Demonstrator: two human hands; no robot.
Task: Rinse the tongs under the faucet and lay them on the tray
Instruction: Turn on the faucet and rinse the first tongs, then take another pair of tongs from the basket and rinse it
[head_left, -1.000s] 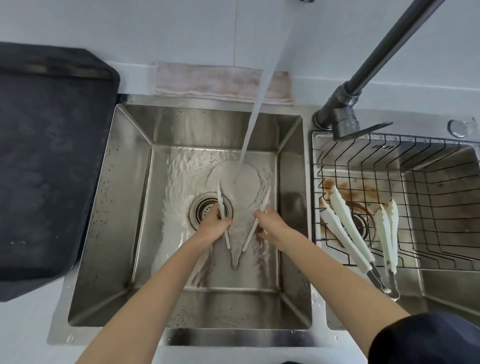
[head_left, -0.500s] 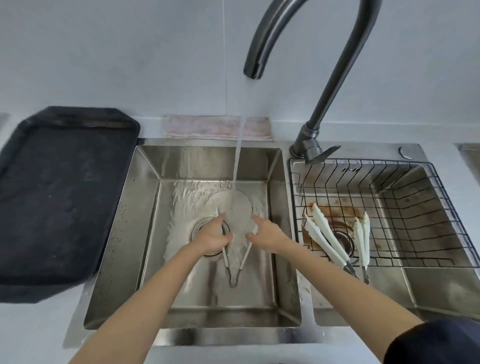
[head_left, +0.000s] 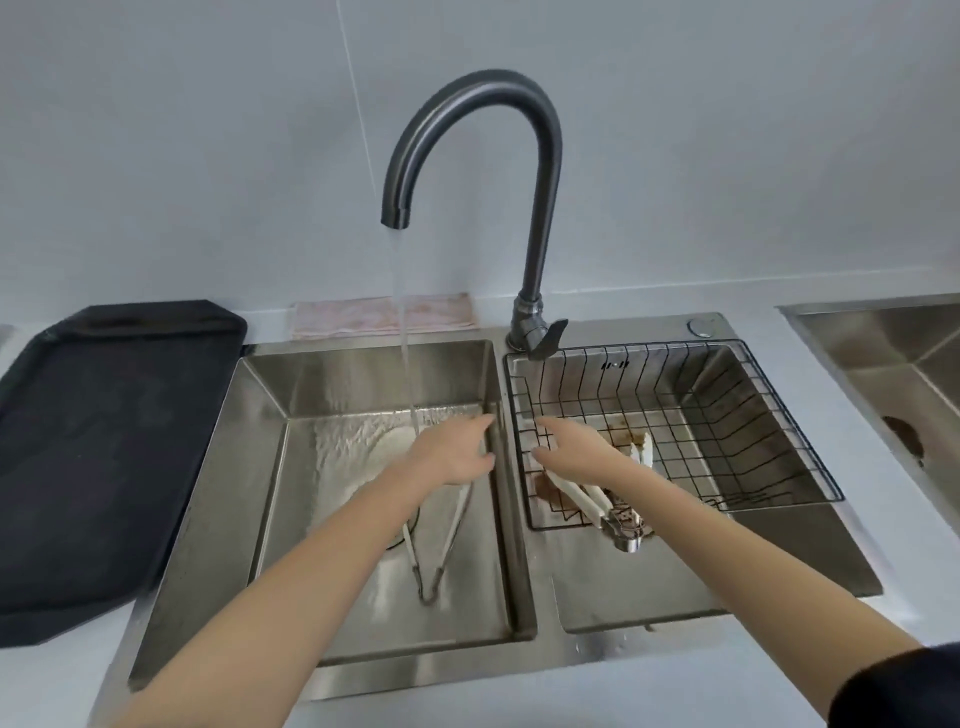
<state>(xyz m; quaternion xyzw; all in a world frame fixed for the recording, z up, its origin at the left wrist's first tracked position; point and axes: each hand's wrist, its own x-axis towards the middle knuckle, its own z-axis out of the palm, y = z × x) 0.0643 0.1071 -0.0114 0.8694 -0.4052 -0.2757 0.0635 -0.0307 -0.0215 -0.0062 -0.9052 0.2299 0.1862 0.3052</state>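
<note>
Fingers of both hands spread, holding nothing: left hand (head_left: 457, 452) over tongs (head_left: 434, 540) in sink (head_left: 270, 467), right hand (head_left: 574, 452) above wire basket (head_left: 727, 415).

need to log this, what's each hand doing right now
Left hand: open, holding nothing, above the tongs in the left basin.
Right hand: open, holding nothing, over the wire basket.

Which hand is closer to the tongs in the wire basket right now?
Right. The right hand is over the wire basket, just above the white-handled tongs in the basket. The left hand is across the divider, over the left basin.
</note>
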